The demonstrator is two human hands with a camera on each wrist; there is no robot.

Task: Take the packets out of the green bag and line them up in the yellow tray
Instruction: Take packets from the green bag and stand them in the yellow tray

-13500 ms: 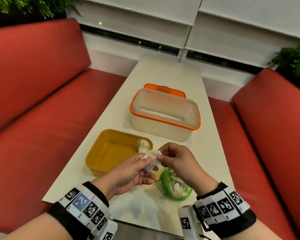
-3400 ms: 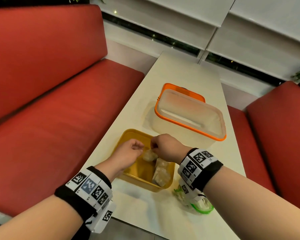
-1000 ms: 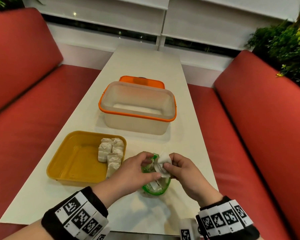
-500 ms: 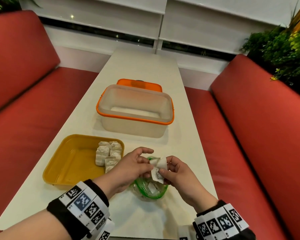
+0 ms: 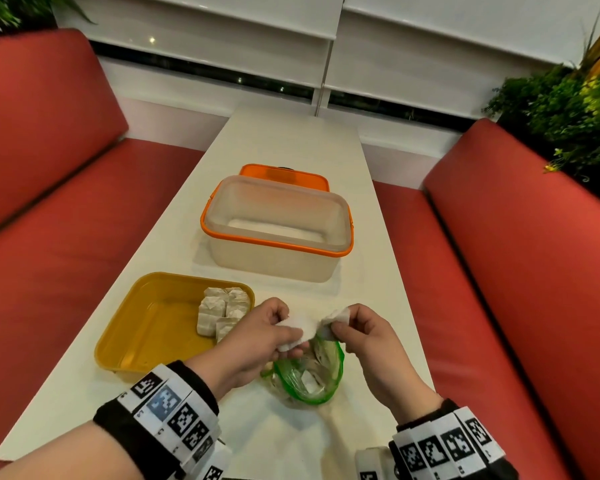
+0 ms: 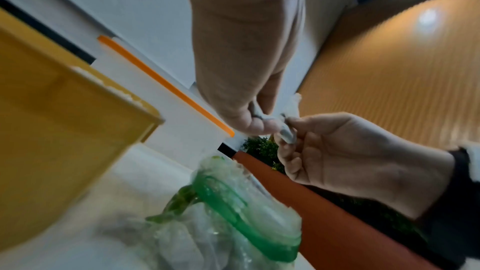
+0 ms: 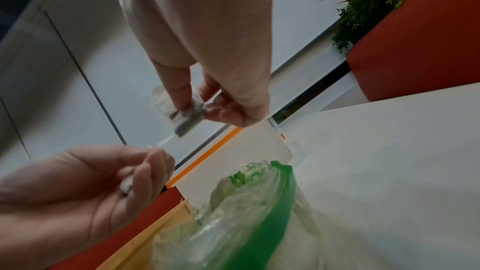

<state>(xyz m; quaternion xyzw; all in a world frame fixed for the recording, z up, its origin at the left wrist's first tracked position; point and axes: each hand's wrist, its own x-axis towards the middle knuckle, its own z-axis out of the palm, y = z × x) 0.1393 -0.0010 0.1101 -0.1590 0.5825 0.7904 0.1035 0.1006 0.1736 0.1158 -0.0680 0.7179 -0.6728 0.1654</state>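
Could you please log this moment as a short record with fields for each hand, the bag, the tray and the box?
left hand: pinches a white packet
right hand: pinches a second packet
green bag: open on the white table, more packets inside
yellow tray: packets grouped at its far right corner
orange-rimmed box: beyond the tray, no packets visible inside

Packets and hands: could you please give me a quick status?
Left hand and right hand each pinch a packet above the green bag. Several packets already in yellow tray. Nothing in the way.
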